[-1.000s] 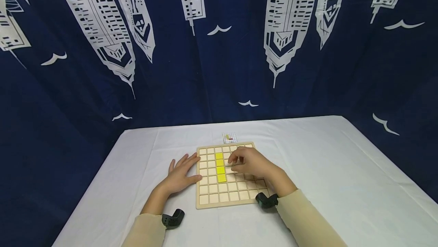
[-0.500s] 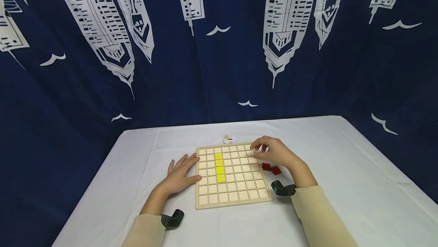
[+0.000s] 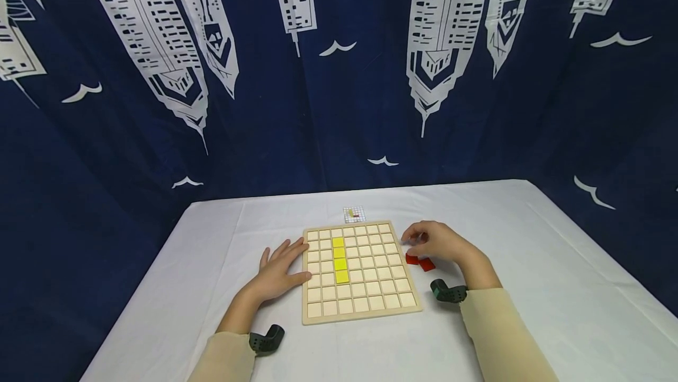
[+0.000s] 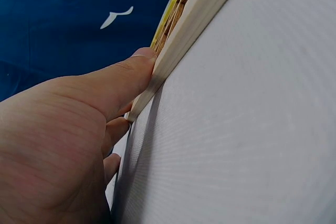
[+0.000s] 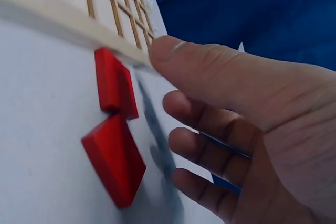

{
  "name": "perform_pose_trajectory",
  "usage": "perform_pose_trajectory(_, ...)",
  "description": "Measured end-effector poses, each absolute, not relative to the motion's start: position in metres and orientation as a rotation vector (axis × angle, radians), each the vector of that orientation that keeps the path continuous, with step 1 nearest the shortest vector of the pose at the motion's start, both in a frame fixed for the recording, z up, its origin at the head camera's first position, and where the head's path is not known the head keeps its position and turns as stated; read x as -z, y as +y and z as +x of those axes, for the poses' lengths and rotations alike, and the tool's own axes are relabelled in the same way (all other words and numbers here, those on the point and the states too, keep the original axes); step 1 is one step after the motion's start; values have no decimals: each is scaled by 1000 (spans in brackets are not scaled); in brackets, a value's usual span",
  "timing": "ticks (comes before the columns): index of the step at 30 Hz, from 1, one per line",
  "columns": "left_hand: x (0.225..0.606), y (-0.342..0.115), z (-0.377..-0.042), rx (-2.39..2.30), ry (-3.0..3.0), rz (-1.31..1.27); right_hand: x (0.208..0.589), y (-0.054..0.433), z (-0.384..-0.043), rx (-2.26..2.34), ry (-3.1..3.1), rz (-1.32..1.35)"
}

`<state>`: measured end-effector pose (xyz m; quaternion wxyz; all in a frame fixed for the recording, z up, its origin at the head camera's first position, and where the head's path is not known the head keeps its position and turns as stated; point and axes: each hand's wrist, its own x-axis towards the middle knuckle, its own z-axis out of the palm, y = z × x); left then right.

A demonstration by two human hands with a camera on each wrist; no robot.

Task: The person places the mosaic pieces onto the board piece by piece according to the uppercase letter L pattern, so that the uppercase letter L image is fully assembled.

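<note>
A wooden grid board [image 3: 362,305] with pale square cells lies flat on the table. Several yellow square tiles [image 3: 340,263] form one column in its left half. My left hand [image 3: 275,276] rests along the board's left edge, fingers spread; in the left wrist view its thumb [image 4: 126,74] touches the board's side. Two red square tiles [image 5: 118,161] lie on the cloth just right of the board, touching or nearly touching each other. Above and beside them is my right hand [image 3: 436,242], fingers loosely bent, thumb and fingertips apart with nothing between them in the right wrist view.
A small printed card [image 3: 354,213] with a coloured grid pattern lies behind the board. White cloth [image 3: 529,282] covers the table. A dark blue curtain [image 3: 339,105] with white building prints hangs behind it. Each wrist wears a black camera mount [image 3: 447,292].
My right hand has moved right, from over the board to the red tiles, which came into view and stay in place. The left hand and yellow tiles have not moved.
</note>
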<state>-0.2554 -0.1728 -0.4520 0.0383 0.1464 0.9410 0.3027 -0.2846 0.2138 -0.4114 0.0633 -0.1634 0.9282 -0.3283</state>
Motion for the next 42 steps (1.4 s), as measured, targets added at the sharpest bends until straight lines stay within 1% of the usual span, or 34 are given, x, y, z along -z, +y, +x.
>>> perform_pose_trajectory(19, 457, -174, -256, -921, 2898, 429, 433, 227, -287, 1030, 2668, -592)
perform_pose_trajectory(33, 454, -177, -259, -909, 2899, 450, 441, 223, -284, 1120, 2780, -524)
perform_pose_trajectory(42, 455, -176, -258, -918, 2889, 458, 442, 224, -283, 1100, 2790, -514)
